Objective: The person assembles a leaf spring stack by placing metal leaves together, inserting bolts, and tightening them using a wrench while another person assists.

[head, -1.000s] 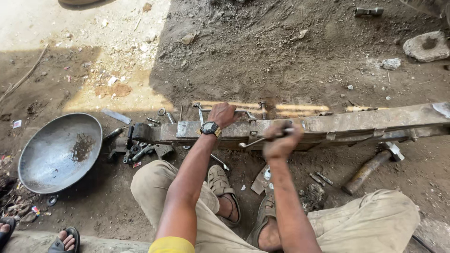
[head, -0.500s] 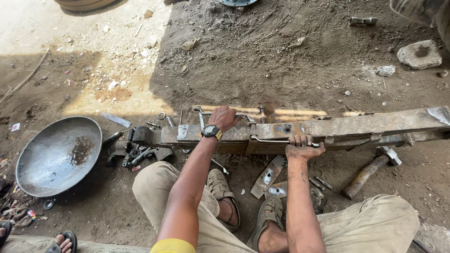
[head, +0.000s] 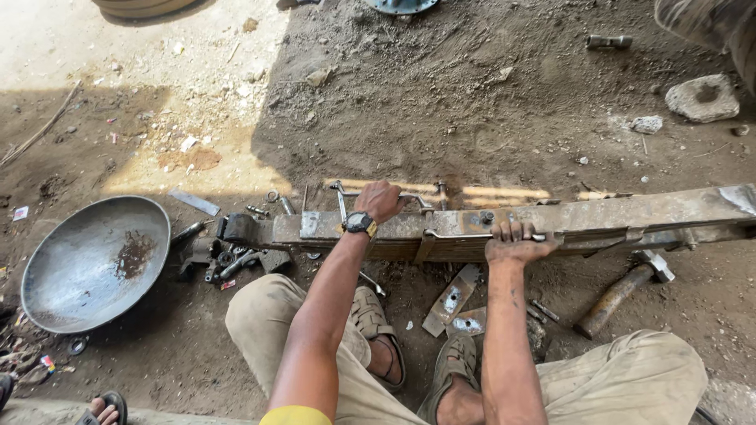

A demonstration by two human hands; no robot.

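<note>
A long rusty stack of flat steel strips, a leaf spring (head: 598, 224), lies across the dirt ground (head: 472, 102) in front of the seated person, running from a rolled end at the left to the right edge of the frame, where it is cut off. The left hand (head: 382, 201) rests on the far top edge of the spring with fingers curled over a thin metal rod (head: 370, 191) lying along it; whether it grips the rod firmly cannot be told. The right hand (head: 516, 242) is closed around the near edge of the spring, fingers wrapped over the top. A wristwatch (head: 360, 223) sits on the left wrist.

Beyond the spring the ground is open dirt with scattered pebbles, a stone (head: 702, 97) far right and a small bolt-like piece (head: 608, 41) near the top. To the left, a wide shallow metal pan (head: 94, 264) lies near the spring's rolled end, with a cluster of small dark tools and nuts (head: 228, 256) between them, too jumbled to tell apart. On the near side, room is tight: the person's sandalled feet (head: 378, 330), two flat metal plates (head: 453, 303) and a hammer (head: 622, 287) lie just beside the spring.

Another person's toes (head: 106, 409) show at the bottom left, mostly cut off. A cloth-covered shape in the top right corner is too cropped to identify.
</note>
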